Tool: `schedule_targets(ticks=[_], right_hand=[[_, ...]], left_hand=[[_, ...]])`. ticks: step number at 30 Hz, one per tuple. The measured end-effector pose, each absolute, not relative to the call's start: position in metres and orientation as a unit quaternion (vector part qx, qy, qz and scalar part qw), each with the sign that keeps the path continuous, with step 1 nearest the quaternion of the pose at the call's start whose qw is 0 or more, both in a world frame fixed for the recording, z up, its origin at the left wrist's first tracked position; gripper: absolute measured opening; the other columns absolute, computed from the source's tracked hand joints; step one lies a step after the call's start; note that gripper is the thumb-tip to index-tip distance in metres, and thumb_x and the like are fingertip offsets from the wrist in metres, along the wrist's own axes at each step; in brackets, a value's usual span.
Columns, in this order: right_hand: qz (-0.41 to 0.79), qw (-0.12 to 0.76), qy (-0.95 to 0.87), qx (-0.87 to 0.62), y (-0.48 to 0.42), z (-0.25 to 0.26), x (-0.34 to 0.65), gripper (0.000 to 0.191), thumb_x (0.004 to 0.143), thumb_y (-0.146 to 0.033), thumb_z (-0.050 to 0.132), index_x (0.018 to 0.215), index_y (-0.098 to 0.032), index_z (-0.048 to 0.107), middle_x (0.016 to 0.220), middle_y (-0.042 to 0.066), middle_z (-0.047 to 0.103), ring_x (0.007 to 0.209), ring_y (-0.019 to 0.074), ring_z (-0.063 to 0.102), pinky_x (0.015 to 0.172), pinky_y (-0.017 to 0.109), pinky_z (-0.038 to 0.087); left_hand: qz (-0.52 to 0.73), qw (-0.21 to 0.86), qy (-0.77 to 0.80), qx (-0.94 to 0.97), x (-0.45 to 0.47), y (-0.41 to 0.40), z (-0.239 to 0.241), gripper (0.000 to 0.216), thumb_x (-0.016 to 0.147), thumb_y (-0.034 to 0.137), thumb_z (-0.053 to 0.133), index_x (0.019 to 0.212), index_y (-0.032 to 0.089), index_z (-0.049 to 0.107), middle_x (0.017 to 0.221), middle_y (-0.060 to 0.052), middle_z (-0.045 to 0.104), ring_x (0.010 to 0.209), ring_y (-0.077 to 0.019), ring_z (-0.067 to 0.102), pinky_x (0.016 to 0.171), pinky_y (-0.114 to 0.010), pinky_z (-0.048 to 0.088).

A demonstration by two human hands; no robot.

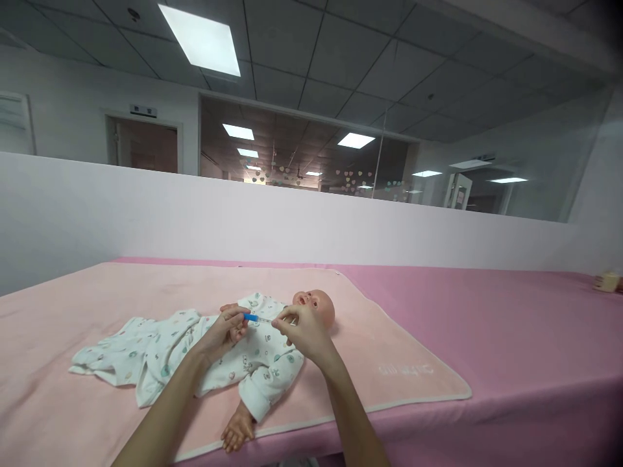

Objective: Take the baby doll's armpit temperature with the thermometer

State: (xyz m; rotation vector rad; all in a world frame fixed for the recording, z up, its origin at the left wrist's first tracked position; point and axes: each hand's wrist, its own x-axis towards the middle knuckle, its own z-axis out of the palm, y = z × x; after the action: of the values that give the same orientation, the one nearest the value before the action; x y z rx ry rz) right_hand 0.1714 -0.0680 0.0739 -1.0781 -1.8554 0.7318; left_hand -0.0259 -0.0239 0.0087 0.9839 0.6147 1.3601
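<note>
As left hand pinches tube, so does right

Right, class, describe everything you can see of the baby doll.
The baby doll lies on its back across a pale pink blanket, its bald, smooth, plastic-looking head toward the picture's right. It wears white, long-sleeved clothing with small coloured prints; no feet show. The near arm stretches toward the blanket's edge, its bare hand showing. The person's left hand and right hand appear over its body, the right partly hiding the head; whether either touches it is unclear.
</note>
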Motion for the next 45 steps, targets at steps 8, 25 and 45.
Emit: schedule_targets(ticks=[8,25,45], right_hand=[[0.458,0.445,-0.705,-0.31,-0.039,0.07,0.135,0.035,0.072,-0.047,0.052,0.088,-0.017,0.06,0.06,-0.001,0.054,0.041,0.0064,0.049,0.032,0.016,0.035],[0.356,0.471,-0.719,-0.366,-0.048,0.123,0.212,0.03,0.083,-0.033,0.047,0.107,-0.014,0.049,0.106,0.006,0.053,0.09,0.0162,0.054,0.076,0.036,0.046],[0.378,0.46,-0.748,-0.294,-0.084,0.076,0.215,0.037,0.083,-0.043,0.036,0.091,-0.015,0.059,0.067,0.001,0.062,0.038,0.0054,0.045,0.036,0.017,0.032]], left_hand=[[0.651,0.604,0.245,0.389,-0.026,-0.02,0.006,0.01,0.071,0.01,0.06,0.081,0.011,0.061,0.058,0.001,0.056,0.048,-0.0045,0.053,0.045,-0.011,0.046],[0.615,0.646,0.223,0.392,-0.019,-0.024,0.014,0.027,0.078,0.023,0.053,0.104,0.016,0.055,0.074,-0.002,0.058,0.066,-0.0101,0.058,0.068,-0.023,0.049],[0.641,0.645,0.248,0.334,-0.021,-0.018,0.012,0.024,0.082,0.032,0.049,0.068,0.013,0.054,0.044,0.003,0.053,0.04,-0.0047,0.05,0.045,-0.014,0.042]])
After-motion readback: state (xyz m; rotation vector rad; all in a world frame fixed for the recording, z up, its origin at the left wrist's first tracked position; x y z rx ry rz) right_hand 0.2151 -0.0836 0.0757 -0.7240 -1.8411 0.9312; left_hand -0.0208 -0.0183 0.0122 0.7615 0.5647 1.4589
